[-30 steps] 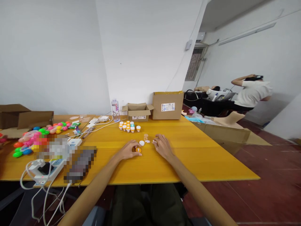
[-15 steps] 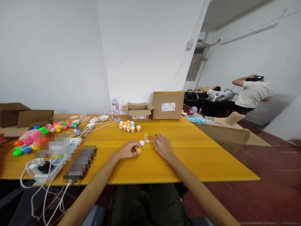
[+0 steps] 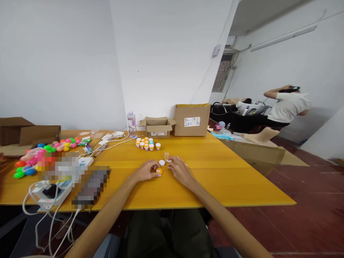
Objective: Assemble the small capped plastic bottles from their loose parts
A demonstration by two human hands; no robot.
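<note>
Left hand (image 3: 147, 171) has the orange cap (image 3: 159, 171) pinched between thumb and fingers, low over the tabletop (image 3: 215, 179), its underside hidden! Right hand (image 3: 181, 170) bends its fingers close beside the small white pieces (image 3: 168, 161), blurred here; whether it grips one, I cannot tell. Just beyond the orange cap: a white disc (image 3: 161, 162).
</note>
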